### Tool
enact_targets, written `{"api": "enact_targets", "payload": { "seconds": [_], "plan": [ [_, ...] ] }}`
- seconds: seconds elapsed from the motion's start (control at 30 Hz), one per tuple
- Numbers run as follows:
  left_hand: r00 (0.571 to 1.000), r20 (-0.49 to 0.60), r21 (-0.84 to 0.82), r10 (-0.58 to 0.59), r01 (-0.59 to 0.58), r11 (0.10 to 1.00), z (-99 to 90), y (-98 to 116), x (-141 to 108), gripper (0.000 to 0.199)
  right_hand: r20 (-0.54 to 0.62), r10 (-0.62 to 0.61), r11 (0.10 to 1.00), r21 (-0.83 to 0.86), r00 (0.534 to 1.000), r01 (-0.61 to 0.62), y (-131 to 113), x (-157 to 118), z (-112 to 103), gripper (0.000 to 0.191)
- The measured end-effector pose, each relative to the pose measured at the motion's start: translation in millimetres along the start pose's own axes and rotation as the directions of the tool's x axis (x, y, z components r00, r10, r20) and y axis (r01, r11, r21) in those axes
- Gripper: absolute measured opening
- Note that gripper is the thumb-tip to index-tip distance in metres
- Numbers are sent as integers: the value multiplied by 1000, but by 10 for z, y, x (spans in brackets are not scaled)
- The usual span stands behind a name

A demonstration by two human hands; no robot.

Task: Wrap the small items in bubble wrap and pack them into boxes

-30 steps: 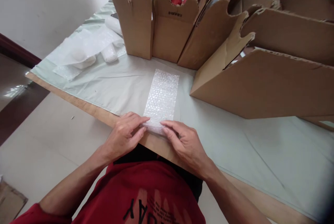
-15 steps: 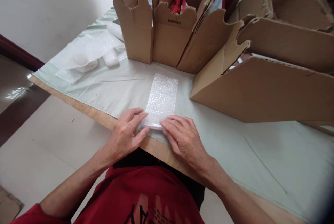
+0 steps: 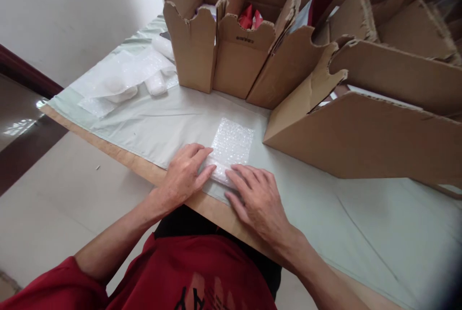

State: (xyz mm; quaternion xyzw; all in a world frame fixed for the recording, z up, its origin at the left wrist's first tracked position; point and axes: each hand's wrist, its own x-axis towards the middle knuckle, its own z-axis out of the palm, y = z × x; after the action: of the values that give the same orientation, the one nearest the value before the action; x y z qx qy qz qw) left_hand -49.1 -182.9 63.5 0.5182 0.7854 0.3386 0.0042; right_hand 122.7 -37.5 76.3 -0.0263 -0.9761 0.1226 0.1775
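A strip of clear bubble wrap (image 3: 233, 141) lies on the cloth-covered table, its near end rolled into a flat bundle. What is inside the bundle, if anything, cannot be made out. At the bundle's left end, my left hand (image 3: 187, 173) grips it with the fingers on top and the thumb at the near side. My right hand (image 3: 257, 197) holds the right end under its fingertips, the thumb lower and nearer the table's edge. The far part of the strip stays flat beyond my fingers.
Several cardboard bins (image 3: 233, 62) stand along the back, one with red packets (image 3: 249, 17). A long cardboard bin (image 3: 382, 136) occupies the right. More bubble wrap pieces (image 3: 119, 79) are heaped at the left. The table's wooden edge (image 3: 104, 139) runs in front of me.
Both hands have rolled the bubble wrap a bit farther away from me, so the flat part is shorter. The right thumb is now spread farther from the bundle. The view has tilted slightly.
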Motion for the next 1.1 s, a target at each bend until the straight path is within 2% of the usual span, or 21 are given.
{"api": "enact_targets", "payload": {
  "seconds": [0.1, 0.2, 0.37, 0.47, 0.53, 0.6, 0.63, 0.67, 0.73, 0.8, 0.83, 0.87, 0.9, 0.93, 0.97, 1.03, 1.1],
  "plan": [
    [996, 20, -126, 90, -87, 988, -89, 70, -92, 34, -44, 39, 992, 125, 998, -34, 64, 7, -5, 25],
    [990, 87, -206, 110, -90, 974, -141, 111, -148, 37, 13, 92, 972, 216, 996, -92, 115, -13, -37, 24],
    [999, 38, -25, 22, -21, 999, -6, 15, 26, 28, -139, 84, 995, -33, 987, -90, 66, -52, -87, 23],
    [1000, -10, 35, -13, 14, 999, 85, -16, 122, 25, -75, 18, 996, -86, 997, -24, 25, -10, -68, 24],
    [996, -56, -39, -63, 61, 997, 91, 19, 100, 25, -32, -11, 996, -90, 999, 8, 57, 44, -29, 21],
    [977, -100, -215, -188, 163, 963, 61, 102, 6, 32, -54, 12, 999, -36, 998, -14, 126, 95, 4, 19],
    [954, -104, -345, -283, 232, 910, 41, 159, -57, 38, -89, 47, 999, 18, 995, -46, 157, 113, 12, 19],
    [919, -78, -486, -385, 302, 820, 24, 222, -121, 45, -121, 96, 993, 86, 988, -86, 176, 124, 12, 20],
    [834, 58, -731, -549, 410, 545, 9, 356, -222, 60, -140, 222, 952, 245, 965, -184, 157, 122, -10, 22],
    [764, 247, -848, -596, 468, 248, 21, 474, -258, 74, -68, 339, 869, 404, 938, -285, 72, 85, -48, 23],
    [740, 324, -860, -590, 489, 142, 32, 522, -252, 80, -11, 376, 820, 470, 926, -327, 18, 56, -70, 23],
    [724, 374, -859, -579, 506, 78, 41, 563, -237, 85, 39, 397, 777, 517, 917, -358, -30, 19, -95, 23],
    [719, 400, -852, -569, 521, 59, 47, 598, -219, 88, 65, 409, 751, 543, 910, -377, -68, -22, -124, 23],
    [726, 403, -841, -558, 534, 87, 50, 628, -206, 89, 70, 422, 738, 552, 904, -387, -88, -67, -159, 23],
    [745, 386, -825, -545, 543, 158, 51, 655, -203, 88, 64, 440, 731, 554, 896, -399, -91, -114, -206, 25],
    [815, 327, -756, -478, 529, 385, 59, 694, -236, 82, 99, 491, 677, 583, 866, -450, -52, -209, -334, 40],
    [896, 276, -636, -347, 441, 633, 105, 714, -303, 78, 240, 502, 536, 668, 831, -517, 10, -295, -494, 68]
  ]
}}
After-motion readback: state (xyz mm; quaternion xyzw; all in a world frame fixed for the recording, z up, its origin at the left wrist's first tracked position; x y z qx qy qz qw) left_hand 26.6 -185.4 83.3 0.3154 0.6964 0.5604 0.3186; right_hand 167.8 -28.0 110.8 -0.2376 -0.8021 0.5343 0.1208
